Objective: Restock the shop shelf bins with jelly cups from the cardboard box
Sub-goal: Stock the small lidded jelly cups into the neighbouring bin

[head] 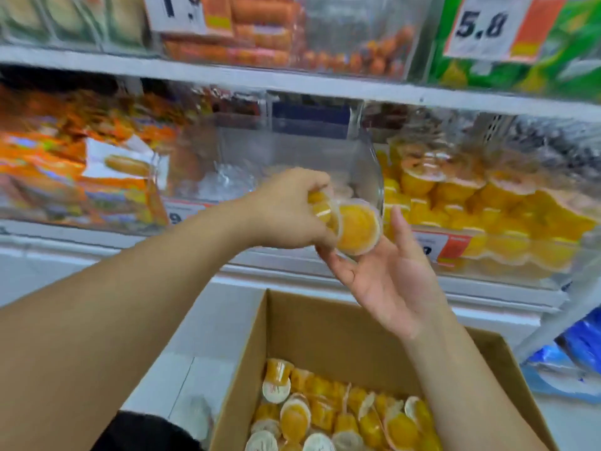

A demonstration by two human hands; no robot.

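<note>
My left hand (289,208) grips a small stack of orange jelly cups (356,226) in front of a clear, almost empty shelf bin (367,164). My right hand (387,281) is palm up just below them, fingers spread, its fingertips touching the lowest cup. The cardboard box (325,323) stands open below, with several orange jelly cups (325,415) lying loose in it. To the right a clear bin (507,265) is piled high with the same cups (461,193).
Left of the middle bin, another bin (81,177) holds orange snack packets. The upper shelf (227,78) carries bins of sausages and green packets with price tags (484,27). Blue packets (582,346) lie low at the right. White shelf edges run across.
</note>
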